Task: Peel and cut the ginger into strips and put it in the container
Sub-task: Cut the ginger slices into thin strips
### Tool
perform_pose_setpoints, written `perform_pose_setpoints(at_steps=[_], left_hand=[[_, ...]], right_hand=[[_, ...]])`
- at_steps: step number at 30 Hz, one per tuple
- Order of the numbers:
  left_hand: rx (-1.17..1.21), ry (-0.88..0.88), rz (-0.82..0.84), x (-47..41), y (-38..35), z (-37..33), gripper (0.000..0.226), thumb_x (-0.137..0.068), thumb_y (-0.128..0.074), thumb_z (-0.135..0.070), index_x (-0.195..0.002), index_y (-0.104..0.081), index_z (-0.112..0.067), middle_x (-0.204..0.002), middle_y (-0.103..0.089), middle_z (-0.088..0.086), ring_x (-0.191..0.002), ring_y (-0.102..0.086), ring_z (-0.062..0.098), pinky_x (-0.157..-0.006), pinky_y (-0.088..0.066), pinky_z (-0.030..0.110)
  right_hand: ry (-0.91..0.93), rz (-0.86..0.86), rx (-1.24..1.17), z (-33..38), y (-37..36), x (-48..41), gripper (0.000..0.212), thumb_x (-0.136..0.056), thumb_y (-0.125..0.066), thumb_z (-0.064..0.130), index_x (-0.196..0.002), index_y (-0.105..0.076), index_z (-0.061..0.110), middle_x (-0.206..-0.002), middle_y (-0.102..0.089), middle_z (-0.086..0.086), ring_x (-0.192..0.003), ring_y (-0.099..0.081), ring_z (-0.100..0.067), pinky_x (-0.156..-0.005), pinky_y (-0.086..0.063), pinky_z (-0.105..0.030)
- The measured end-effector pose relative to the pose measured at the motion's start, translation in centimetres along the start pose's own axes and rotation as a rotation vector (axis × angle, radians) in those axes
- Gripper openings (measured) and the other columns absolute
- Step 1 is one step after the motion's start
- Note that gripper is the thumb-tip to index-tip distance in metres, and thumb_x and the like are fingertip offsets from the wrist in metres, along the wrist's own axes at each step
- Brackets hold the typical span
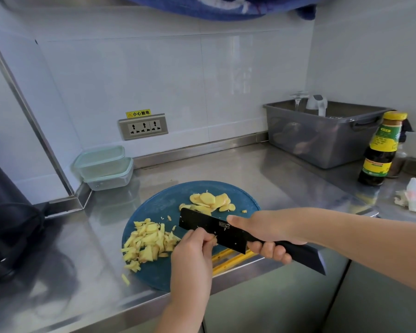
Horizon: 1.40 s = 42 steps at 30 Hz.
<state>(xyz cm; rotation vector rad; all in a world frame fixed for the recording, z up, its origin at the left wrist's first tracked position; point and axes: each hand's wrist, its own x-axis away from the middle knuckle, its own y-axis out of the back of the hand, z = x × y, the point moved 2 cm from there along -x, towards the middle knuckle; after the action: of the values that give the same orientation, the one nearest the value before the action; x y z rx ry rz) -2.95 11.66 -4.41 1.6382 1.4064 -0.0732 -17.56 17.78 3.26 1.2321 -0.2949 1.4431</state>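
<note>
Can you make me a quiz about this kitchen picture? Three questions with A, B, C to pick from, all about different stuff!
1. How many clear plastic containers with pale green lids are stacked on the steel counter?
A. one
B. two
C. four

2. Where does the pile of yellow ginger strips lie?
A. on the left side of the round blue cutting board
B. inside the containers
C. on the floor

3. What is the right hand doing?
A. resting flat
B. holding a spoon
C. gripping the black knife by its handle

Answers:
1 B, one box sits on top of another in the corner.
2 A, the strips are heaped on the board's left.
3 C, its fingers curl round the handle.
</note>
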Motion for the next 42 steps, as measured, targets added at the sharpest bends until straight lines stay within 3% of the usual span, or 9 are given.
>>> perform_pose_setpoints(at_steps=[5, 12, 16, 24, 30, 34, 38, 42], left_hand=[[0.011, 0.005, -0.006, 0.0, -0.3, 0.3, 0.02, -0.072, -0.079, -0.002, -0.07, -0.066, -0.016, -0.069, -0.061, -0.01, -0.06, -0.056, 0.002, -0.051, -0.04, 0.006], [0.005, -0.05, -0.025, 0.4, 0.0, 0.4, 0.018, -0.069, -0.08, -0.002, -0.076, -0.07, -0.015, -0.071, -0.064, -0.011, -0.064, -0.056, -0.002, -0.063, -0.038, -0.004], [-0.009, -0.035, -0.031, 0.3, -0.2, 0.3, 0.017, -0.073, -0.078, -0.004, -0.08, -0.071, -0.017, -0.074, -0.062, -0.013, -0.064, -0.055, -0.002, -0.054, -0.038, 0.0], [0.001, -0.025, -0.049, 0.6, 0.0, 0.3, 0.017, -0.073, -0.078, -0.006, -0.075, -0.067, -0.018, -0.07, -0.062, -0.012, -0.063, -0.059, 0.001, -0.054, -0.048, 0.013], [-0.008, -0.023, -0.05, 0.6, 0.1, 0.1, 0.02, -0.069, -0.081, -0.003, -0.072, -0.067, -0.017, -0.068, -0.059, -0.013, -0.059, -0.054, 0.001, -0.051, -0.039, 0.006], [-0.011, -0.032, -0.063, 0.5, 0.1, 0.1, 0.02, -0.068, -0.081, -0.002, -0.072, -0.068, -0.017, -0.068, -0.061, -0.012, -0.06, -0.055, 0.0, -0.053, -0.039, 0.005], [0.0, -0.034, -0.064, 0.5, 0.1, 0.2, 0.024, -0.069, -0.08, 0.001, -0.071, -0.066, -0.018, -0.068, -0.062, -0.012, -0.059, -0.057, 0.003, -0.05, -0.046, 0.015], [-0.008, -0.035, -0.053, 0.5, 0.2, 0.1, 0.024, -0.068, -0.08, 0.002, -0.073, -0.068, -0.018, -0.07, -0.063, -0.012, -0.061, -0.057, 0.002, -0.052, -0.042, 0.009]], right_hand=[[0.012, 0.007, -0.077, 0.2, -0.7, -1.5, 0.071, -0.084, -0.02, 0.081, -0.051, -0.033, 0.02, -0.042, -0.029, 0.005, -0.032, -0.025, -0.01, -0.038, -0.026, -0.016], [0.053, -0.021, -0.125, -0.7, -0.4, -2.1, 0.071, -0.084, -0.023, 0.08, -0.052, -0.036, 0.019, -0.044, -0.03, 0.004, -0.034, -0.026, -0.011, -0.039, -0.027, -0.018], [0.072, -0.018, -0.132, -2.2, 0.1, -1.3, 0.069, -0.085, -0.027, 0.078, -0.052, -0.038, 0.019, -0.046, -0.031, 0.003, -0.034, -0.028, -0.011, -0.037, -0.027, -0.017], [0.162, 0.02, -0.252, -2.5, 1.1, 0.1, 0.068, -0.087, -0.028, 0.075, -0.052, -0.036, 0.018, -0.046, -0.028, 0.003, -0.035, -0.024, -0.011, -0.036, -0.024, -0.018], [0.17, 0.035, -0.184, -2.1, 1.0, -0.1, 0.068, -0.087, -0.027, 0.075, -0.052, -0.037, 0.019, -0.046, -0.029, 0.004, -0.035, -0.025, -0.01, -0.036, -0.025, -0.018], [0.174, 0.041, -0.181, -2.1, 0.8, -0.3, 0.067, -0.088, -0.028, 0.075, -0.052, -0.037, 0.019, -0.046, -0.029, 0.004, -0.034, -0.025, -0.01, -0.035, -0.026, -0.018], [0.163, 0.023, -0.189, -2.2, 0.3, -0.6, 0.069, -0.086, -0.026, 0.078, -0.051, -0.036, 0.019, -0.047, -0.027, 0.003, -0.035, -0.024, -0.011, -0.037, -0.024, -0.018], [0.162, 0.013, -0.187, -2.1, -0.2, -0.8, 0.069, -0.085, -0.026, 0.078, -0.051, -0.036, 0.019, -0.047, -0.028, 0.003, -0.036, -0.024, -0.012, -0.039, -0.025, -0.019]])
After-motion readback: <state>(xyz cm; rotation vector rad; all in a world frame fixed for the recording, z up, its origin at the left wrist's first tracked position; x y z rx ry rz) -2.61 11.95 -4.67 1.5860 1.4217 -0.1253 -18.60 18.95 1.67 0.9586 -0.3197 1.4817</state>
